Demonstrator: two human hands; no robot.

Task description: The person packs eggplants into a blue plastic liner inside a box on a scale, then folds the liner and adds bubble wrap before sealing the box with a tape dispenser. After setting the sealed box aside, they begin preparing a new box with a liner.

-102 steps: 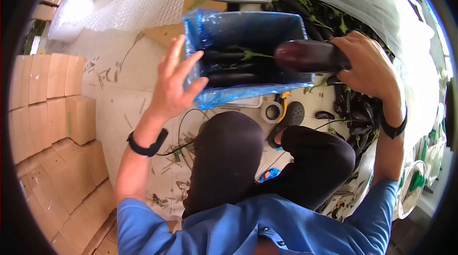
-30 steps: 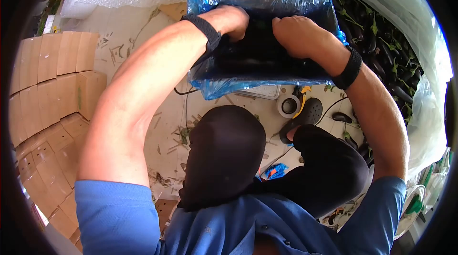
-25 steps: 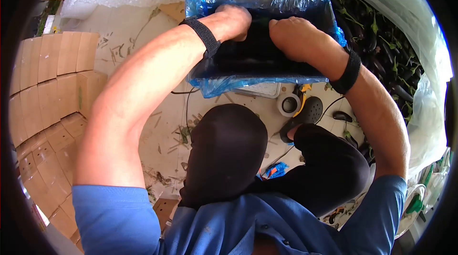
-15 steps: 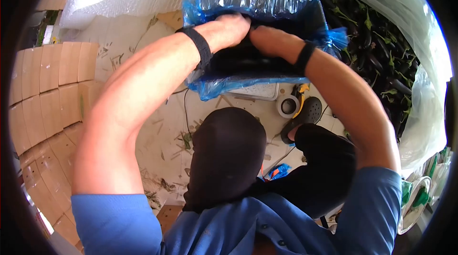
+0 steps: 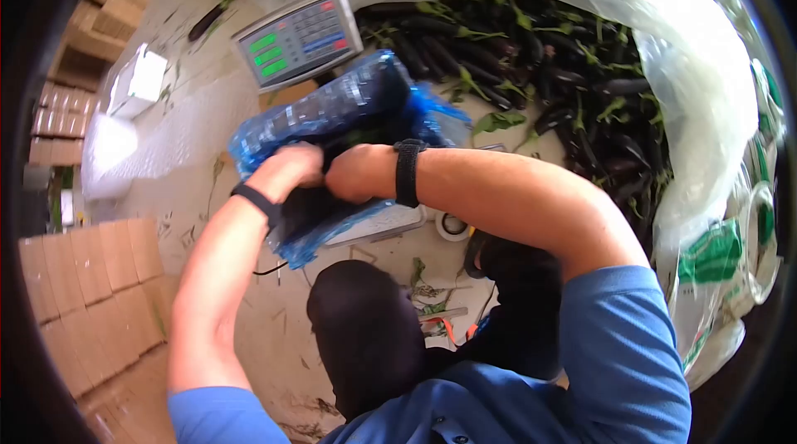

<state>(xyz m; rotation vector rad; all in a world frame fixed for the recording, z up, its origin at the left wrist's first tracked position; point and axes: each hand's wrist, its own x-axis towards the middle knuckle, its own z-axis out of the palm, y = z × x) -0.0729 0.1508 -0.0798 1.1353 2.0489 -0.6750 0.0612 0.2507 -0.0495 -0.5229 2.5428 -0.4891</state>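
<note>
A box lined with blue plastic [image 5: 332, 108] sits on a scale platform, and dark eggplants fill its inside. Both my hands reach into it over its near side. My left hand [image 5: 286, 170] is curled at the left part of the box, a black band on its wrist. My right hand [image 5: 350, 175] is right beside it, almost touching it, also with a black wristband. The fingers of both hands are hidden among the dark eggplants and the liner, so what they grip does not show.
The scale's display [image 5: 299, 37] with green digits stands behind the box. A large pile of eggplants [image 5: 548, 79] lies on white plastic sheeting [image 5: 689, 112] to the right. Folded cardboard boxes [image 5: 75, 286] are stacked at the left; bubble wrap [image 5: 158, 137] lies beyond. A tape roll [image 5: 452, 226] is near my knees.
My head has turned, so the box now appears tilted and further left. My right hand has shifted left across the box until it is close beside my left hand.
</note>
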